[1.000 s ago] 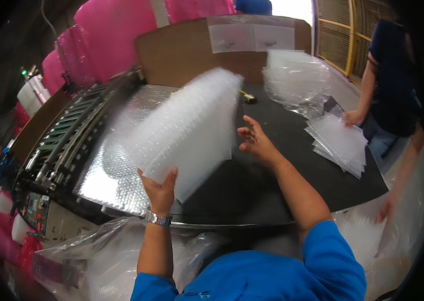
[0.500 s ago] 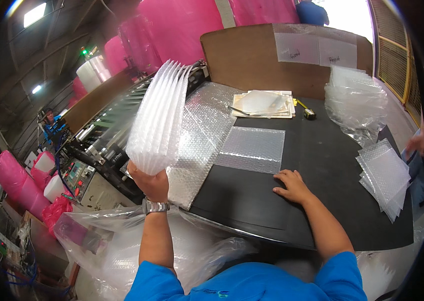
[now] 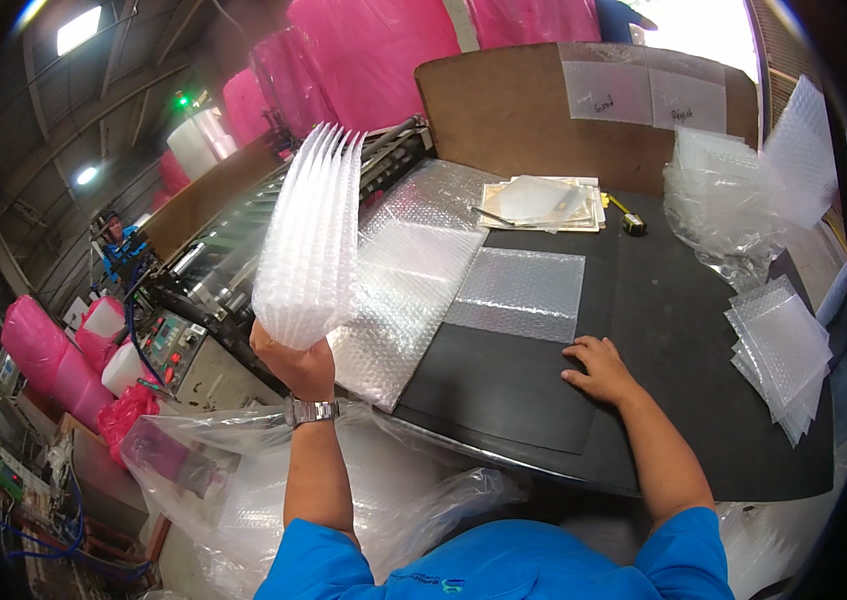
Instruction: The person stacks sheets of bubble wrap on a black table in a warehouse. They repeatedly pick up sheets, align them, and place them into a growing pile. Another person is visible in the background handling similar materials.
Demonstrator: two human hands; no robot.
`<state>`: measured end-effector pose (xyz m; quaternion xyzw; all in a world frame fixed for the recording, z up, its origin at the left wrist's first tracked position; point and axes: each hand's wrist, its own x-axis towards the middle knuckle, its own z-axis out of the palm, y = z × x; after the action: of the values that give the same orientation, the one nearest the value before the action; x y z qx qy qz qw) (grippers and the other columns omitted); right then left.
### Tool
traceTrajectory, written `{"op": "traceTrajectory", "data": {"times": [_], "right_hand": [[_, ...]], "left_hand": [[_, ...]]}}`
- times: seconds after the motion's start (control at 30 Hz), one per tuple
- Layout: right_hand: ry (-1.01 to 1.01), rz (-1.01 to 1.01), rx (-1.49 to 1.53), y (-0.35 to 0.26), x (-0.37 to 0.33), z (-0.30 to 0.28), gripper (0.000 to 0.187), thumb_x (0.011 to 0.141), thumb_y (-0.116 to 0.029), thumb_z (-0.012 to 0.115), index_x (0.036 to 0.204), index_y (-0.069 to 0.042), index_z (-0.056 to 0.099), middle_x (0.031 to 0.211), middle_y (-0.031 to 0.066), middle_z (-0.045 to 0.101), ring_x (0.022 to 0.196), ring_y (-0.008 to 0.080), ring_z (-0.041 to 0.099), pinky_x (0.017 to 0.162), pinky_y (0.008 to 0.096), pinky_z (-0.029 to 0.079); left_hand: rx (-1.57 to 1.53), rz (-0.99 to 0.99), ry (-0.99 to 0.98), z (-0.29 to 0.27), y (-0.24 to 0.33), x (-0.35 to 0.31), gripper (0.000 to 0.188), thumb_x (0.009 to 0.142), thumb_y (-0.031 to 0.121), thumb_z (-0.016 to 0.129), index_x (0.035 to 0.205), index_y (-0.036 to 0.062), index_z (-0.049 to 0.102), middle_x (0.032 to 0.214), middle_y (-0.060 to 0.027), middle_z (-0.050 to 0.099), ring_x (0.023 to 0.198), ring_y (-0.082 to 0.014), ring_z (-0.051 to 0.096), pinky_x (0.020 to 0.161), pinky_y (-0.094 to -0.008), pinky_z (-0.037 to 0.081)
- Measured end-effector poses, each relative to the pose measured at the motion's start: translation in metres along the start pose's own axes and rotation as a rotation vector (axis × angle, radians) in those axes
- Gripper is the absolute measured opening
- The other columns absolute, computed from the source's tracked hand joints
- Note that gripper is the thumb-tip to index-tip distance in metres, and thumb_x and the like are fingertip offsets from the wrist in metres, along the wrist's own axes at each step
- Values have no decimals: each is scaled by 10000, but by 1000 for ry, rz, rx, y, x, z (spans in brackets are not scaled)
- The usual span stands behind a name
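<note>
My left hand (image 3: 295, 362) grips the lower end of a fanned stack of clear bubble wrap bags (image 3: 311, 240), held upright over the left side of the table. On the black table top, my right hand (image 3: 600, 372) lies with its fingers apart, close to the near right corner of a single flat bubble wrap bag (image 3: 521, 292). Nothing is in that hand. Left of the flat bag, a long bubble wrap sheet (image 3: 413, 285) runs down from the machine rollers.
Papers (image 3: 541, 203) and a yellow-black tape measure (image 3: 633, 222) lie at the back. At right are bubble wrap bags in a loose pile (image 3: 781, 345) and a bundle in plastic (image 3: 718, 190). A cardboard panel (image 3: 493, 110) stands behind; a roller machine (image 3: 213, 280) is at left.
The view has shifted slightly. At the far right, another bubble wrap sheet has come up beside the wrapped bundle. My hands keep nearly the same positions, the left still holding the stack.
</note>
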<state>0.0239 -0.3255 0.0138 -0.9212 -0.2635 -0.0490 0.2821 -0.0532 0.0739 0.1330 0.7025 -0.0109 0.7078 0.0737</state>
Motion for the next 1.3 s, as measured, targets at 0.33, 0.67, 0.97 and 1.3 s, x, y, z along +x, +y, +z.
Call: {"op": "traceTrajectory", "data": {"times": [0.33, 0.67, 0.97, 1.3], "right_hand": [[11, -7, -3, 7, 0, 5, 408, 773, -345, 602, 1100, -103, 568, 1202, 127, 469, 1178, 276, 407, 1051, 490, 194], [-1, -12, 6, 12, 1, 6, 410, 766, -345, 610, 1098, -109, 569, 1207, 129, 462, 1184, 277, 400, 1050, 495, 190], [-13, -9, 31, 10, 0, 5, 407, 771, -341, 607, 1097, -100, 573, 1220, 133, 455, 1188, 289, 395, 1057, 490, 177], [-4, -13, 32, 13, -1, 5, 412, 771, -344, 606, 1101, -99, 571, 1221, 130, 457, 1184, 281, 402, 1059, 483, 180]], "left_hand": [[-50, -117, -18, -2, 7, -1, 615, 672, 47, 682, 1178, -60, 350, 1084, -210, 423, 986, -361, 452, 857, -441, 363], [-84, -226, -2, 4, 12, -3, 619, 677, 38, 684, 1176, -71, 335, 1086, -211, 418, 990, -348, 467, 867, -427, 384], [-49, -368, -17, 9, 15, -2, 627, 739, 68, 679, 1215, -80, 298, 1170, -213, 395, 1065, -334, 450, 919, -411, 372], [-1613, -1729, -33, 28, 9, 23, 493, 918, 329, 411, 1301, 27, 337, 1303, -169, 406, 1142, -330, 442, 954, -507, 366]]}}
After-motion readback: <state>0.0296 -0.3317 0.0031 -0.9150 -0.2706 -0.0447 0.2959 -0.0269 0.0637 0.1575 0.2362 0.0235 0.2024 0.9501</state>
